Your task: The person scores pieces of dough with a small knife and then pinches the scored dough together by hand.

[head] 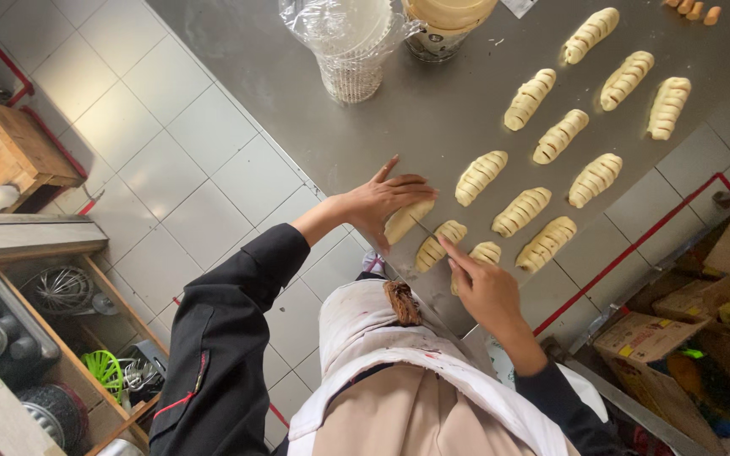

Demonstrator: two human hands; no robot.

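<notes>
Left hand (386, 203) flat, pinning dough piece (405, 221); right hand (485, 287) pinching, apparently, thin blade (427, 229).

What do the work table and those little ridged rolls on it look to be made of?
The table looks like brushed stainless steel: grey, with a dull sheen. The rolls look like raw dough: pale, matte, soft, with cut ridges. The left hand steadies an uncut piece; the right hand is beside it.

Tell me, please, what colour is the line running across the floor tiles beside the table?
Red: the floor line is a thin red stripe on pale tiles, seen in the head view.
</notes>
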